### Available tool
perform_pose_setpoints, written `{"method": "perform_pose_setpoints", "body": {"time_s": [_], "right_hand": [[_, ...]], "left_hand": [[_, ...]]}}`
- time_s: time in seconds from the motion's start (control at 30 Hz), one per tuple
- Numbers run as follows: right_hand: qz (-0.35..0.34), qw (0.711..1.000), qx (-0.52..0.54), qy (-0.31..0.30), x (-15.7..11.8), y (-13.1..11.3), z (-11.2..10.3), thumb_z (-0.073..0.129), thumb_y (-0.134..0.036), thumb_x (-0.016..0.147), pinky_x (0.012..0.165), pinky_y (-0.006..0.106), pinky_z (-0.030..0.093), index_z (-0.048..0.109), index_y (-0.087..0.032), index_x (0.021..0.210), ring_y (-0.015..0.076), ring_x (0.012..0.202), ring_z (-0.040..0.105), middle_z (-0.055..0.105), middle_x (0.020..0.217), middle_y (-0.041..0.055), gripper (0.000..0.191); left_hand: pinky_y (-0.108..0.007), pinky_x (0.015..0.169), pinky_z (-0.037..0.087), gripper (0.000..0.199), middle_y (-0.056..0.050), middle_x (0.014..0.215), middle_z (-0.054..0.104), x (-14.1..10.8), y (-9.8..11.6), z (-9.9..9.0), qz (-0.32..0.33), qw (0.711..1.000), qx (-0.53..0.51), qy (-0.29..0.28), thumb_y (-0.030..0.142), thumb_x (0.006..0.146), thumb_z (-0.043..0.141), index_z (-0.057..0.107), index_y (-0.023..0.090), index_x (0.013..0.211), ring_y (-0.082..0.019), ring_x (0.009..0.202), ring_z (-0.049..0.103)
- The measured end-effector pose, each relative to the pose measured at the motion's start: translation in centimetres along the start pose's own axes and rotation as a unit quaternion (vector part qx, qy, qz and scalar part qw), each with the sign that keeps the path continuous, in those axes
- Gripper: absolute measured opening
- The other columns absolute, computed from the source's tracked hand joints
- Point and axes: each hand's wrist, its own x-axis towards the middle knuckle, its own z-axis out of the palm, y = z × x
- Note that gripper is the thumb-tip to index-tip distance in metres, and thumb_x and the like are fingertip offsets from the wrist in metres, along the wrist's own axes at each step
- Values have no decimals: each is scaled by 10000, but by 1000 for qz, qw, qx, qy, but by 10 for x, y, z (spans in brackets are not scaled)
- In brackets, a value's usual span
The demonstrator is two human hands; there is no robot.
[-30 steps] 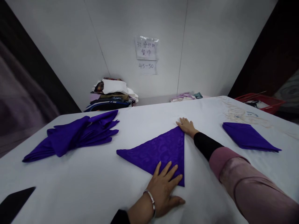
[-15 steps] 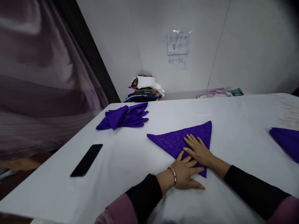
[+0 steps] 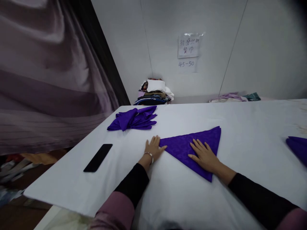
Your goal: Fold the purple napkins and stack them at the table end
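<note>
A purple cloth napkin, folded into a triangle, lies flat on the white table in front of me. My right hand rests flat on its right half, fingers spread. At the napkin's left point is my left hand, wearing a silver bracelet; its fingers are apart and its thumb touches or just overlaps the tip. Neither hand grips anything. Beyond, at the far left of the table, sits a loose heap of purple napkins. Another purple cloth is partly in view at the right edge.
A black phone lies on the white table at left. Behind the table stands a stack of folded clothes, with more cloth to its right. A draped curtain hangs at left. Paper signs are on the wall.
My left hand has moved from the napkin's near edge leftward and away from me to its left point. My right hand stays on the napkin. The view has shifted slightly left.
</note>
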Motion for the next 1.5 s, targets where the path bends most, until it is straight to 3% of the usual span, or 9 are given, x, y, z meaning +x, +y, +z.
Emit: {"method": "perform_pose_setpoints", "body": {"time_s": [0.13, 0.23, 0.4, 0.53, 0.77, 0.87, 0.97, 1.1, 1.5], "right_hand": [[-4, 1000, 15, -9, 0, 0, -2, 200, -659, 873, 1086, 519, 155, 338, -152, 1409, 284, 1366, 164, 259, 1475, 120, 750], [-3, 1000, 21, -14, 0, 0, -2, 197, -669, 868, 1087, 519, 151, 332, -144, 1411, 285, 1367, 159, 247, 1479, 118, 766], [2, 1000, 25, -9, 1, 0, -1, 204, -672, 865, 1086, 521, 151, 340, -156, 1408, 278, 1368, 159, 257, 1475, 113, 761], [0, 999, 43, -7, 1, 0, -4, 224, -674, 863, 1087, 518, 156, 340, -197, 1410, 275, 1365, 174, 259, 1473, 106, 735], [1, 997, 72, -39, 1, -3, -14, 191, -677, 868, 1092, 517, 108, 283, -164, 1432, 281, 1375, 122, 204, 1493, 125, 768], [2, 996, 76, -43, 2, -3, -16, 190, -672, 873, 1091, 511, 89, 272, -175, 1435, 277, 1378, 108, 196, 1497, 124, 754], [4, 996, 75, -46, 2, -4, -16, 196, -670, 875, 1089, 512, 77, 256, -184, 1440, 278, 1379, 105, 191, 1500, 121, 747], [11, 997, 68, -46, 2, -4, -15, 195, -673, 873, 1090, 507, 78, 270, -168, 1435, 277, 1378, 109, 201, 1496, 128, 759], [49, 994, 81, -58, 36, 14, -30, 191, -674, 872, 1080, 525, 112, 222, -172, 1448, 277, 1382, 77, 142, 1510, 128, 765]], "left_hand": [[-601, 1074, 109, 610, -141, 1497, 209, 1, -32, -17, -121, 992, 4, 25, 488, 889, 276, 312, 140, 1389, -302, 1382, 151], [-601, 1064, 147, 606, -209, 1473, 239, 0, -22, -27, -142, 988, -1, 60, 433, 916, 213, 317, 45, 1370, -327, 1368, 185], [-415, 1142, 50, 568, -19, 1506, 231, 0, 47, -13, 41, 997, 2, 61, 510, 901, 286, 312, 227, 1392, -173, 1394, 119], [-507, 1117, 94, 639, -67, 1499, 241, 7, 68, 7, 143, 989, 8, 18, 578, 878, 284, 304, 209, 1399, -229, 1388, 152], [-571, 1062, 168, 573, -117, 1485, 265, 36, -6, -12, -81, 995, 41, 38, 488, 901, 299, 342, 159, 1368, -275, 1367, 212], [-617, 1027, 181, 572, -192, 1473, 257, 36, -4, -23, -121, 989, 49, 68, 431, 922, 244, 345, 61, 1347, -327, 1361, 197], [-512, 1102, 116, 553, -97, 1505, 222, 28, 34, -15, -42, 994, 57, 87, 463, 917, 270, 334, 164, 1377, -244, 1392, 122], [-506, 1116, 104, 568, -47, 1498, 250, 16, 82, 9, 190, 978, 57, 61, 523, 906, 253, 340, 235, 1387, -234, 1391, 140], [-532, 1109, 163, 593, -44, 1490, 263, 17, 83, 18, 211, 977, 39, 23, 520, 885, 291, 331, 222, 1396, -259, 1382, 168]]}}
